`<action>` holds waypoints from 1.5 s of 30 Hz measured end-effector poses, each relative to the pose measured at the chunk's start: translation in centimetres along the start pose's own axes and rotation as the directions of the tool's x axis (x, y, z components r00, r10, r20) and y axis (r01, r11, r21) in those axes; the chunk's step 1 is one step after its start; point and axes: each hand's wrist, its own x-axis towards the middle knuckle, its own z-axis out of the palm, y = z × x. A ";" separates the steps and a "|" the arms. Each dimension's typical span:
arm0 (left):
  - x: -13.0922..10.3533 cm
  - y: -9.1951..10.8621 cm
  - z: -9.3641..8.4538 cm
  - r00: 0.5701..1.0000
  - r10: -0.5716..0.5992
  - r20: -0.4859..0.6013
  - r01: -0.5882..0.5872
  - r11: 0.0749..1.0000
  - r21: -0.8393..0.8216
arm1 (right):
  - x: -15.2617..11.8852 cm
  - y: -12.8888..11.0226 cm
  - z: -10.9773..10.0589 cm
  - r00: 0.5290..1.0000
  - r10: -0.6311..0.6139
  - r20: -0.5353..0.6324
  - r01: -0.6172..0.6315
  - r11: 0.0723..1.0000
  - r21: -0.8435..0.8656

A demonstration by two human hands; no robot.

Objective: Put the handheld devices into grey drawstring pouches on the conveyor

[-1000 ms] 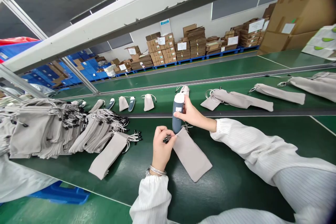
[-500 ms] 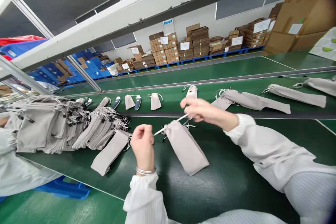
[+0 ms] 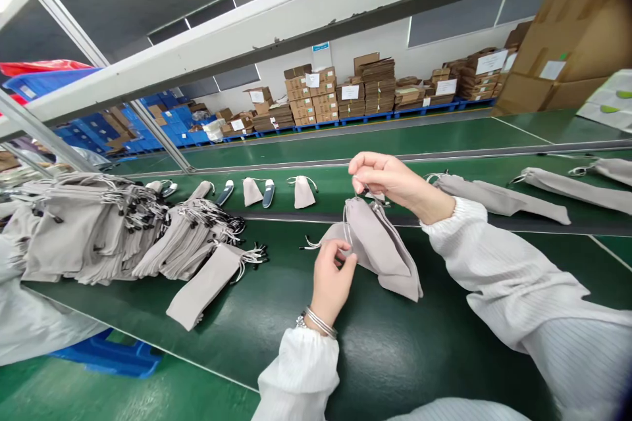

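Note:
A grey drawstring pouch [image 3: 378, 240] hangs tilted over the green work surface, its cord end pinched in my right hand [image 3: 382, 181]. Behind it and to its left, part of another grey pouch [image 3: 330, 234] shows, its white cords lying to the left. My left hand [image 3: 333, 279] is at the left side of the pouches, thumb and index finger apart and the other fingers curled, close to a hanging loop of cord. Nothing can be seen between its fingers. A smaller stack of flat pouches [image 3: 205, 286] lies to the left.
Large piles of grey pouches [image 3: 93, 230] cover the left of the surface. On the belt behind lie small pouches [image 3: 303, 193], dark oval items [image 3: 268, 193] and long filled pouches [image 3: 498, 197]. A metal beam [image 3: 222, 33] crosses overhead; a blue stool [image 3: 113, 354] stands below left.
My right hand has risen slightly, lifting the pouch by its cord. My left hand has moved right, let go of the cord and parted its thumb and index finger.

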 end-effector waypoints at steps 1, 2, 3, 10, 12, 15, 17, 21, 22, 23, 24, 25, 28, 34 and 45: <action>0.3 -0.1 0.4 1.000 0.006 0.010 -0.006 1.000 0.016 | 0.0 0.2 -0.4 0.999 0.007 0.038 -0.005 0.999 -0.052; 0.7 -0.2 0.6 1.000 0.013 -0.002 -0.013 1.000 0.024 | 0.0 0.5 -0.8 0.997 0.018 0.076 -0.010 0.995 -0.102; 1.2 -0.1 0.7 0.999 0.019 -0.028 -0.018 0.999 0.026 | -0.1 0.7 -1.3 0.993 0.030 0.114 -0.013 0.989 -0.150; 4.4 3.3 0.8 0.881 0.426 -0.207 -0.383 0.897 0.218 | -1.3 1.0 -3.6 0.973 0.090 0.213 -0.010 0.936 -0.352; 4.4 4.3 2.0 0.831 0.556 -0.030 -0.513 0.786 0.346 | -1.6 0.8 -3.7 0.971 0.107 0.216 -0.012 0.917 -0.399; 3.9 4.5 4.7 0.780 0.552 0.295 -0.610 0.564 0.557 | -1.9 0.8 -4.0 0.980 0.109 0.166 -0.014 0.872 -0.489; 3.3 3.8 6.6 0.747 0.468 0.472 -0.657 0.413 0.630 | -2.1 0.9 -4.4 0.989 0.086 0.116 -0.011 0.845 -0.534; 1.2 2.4 8.8 0.691 0.353 0.632 -0.722 0.281 0.632 | -2.1 0.8 -5.9 0.999 0.038 -0.018 -0.042 0.911 -0.409; 0.6 2.3 8.8 0.687 0.346 0.639 -0.725 0.267 0.635 | -2.0 0.5 -6.4 0.996 0.035 -0.082 -0.059 0.947 -0.317; 0.0 2.2 8.7 0.681 0.346 0.646 -0.730 0.246 0.638 | -1.8 0.2 -6.7 0.988 0.039 -0.149 -0.071 0.975 -0.213; -0.6 2.2 8.4 0.671 0.348 0.655 -0.737 0.215 0.640 | -1.6 -0.2 -7.1 0.976 0.045 -0.214 -0.070 0.991 -0.112; -1.2 2.1 8.0 0.659 0.353 0.664 -0.745 0.184 0.642 | -1.3 -0.7 -7.4 0.962 0.044 -0.271 -0.054 0.998 -0.030; -2.9 1.5 6.5 0.657 0.355 0.665 -0.746 0.179 0.642 | 0.4 -2.2 -8.1 0.921 -0.042 -0.386 0.072 0.995 0.063; -6.7 0.1 3.1 0.784 0.226 0.578 -0.619 0.358 0.699 | 6.8 -2.2 -9.9 0.803 -0.404 -0.437 0.275 0.903 -0.329; -1.5 -0.5 -3.6 0.935 0.263 0.237 -0.353 0.646 0.677 | 14.5 11.3 1.7 0.969 0.248 0.016 -0.120 0.521 -0.845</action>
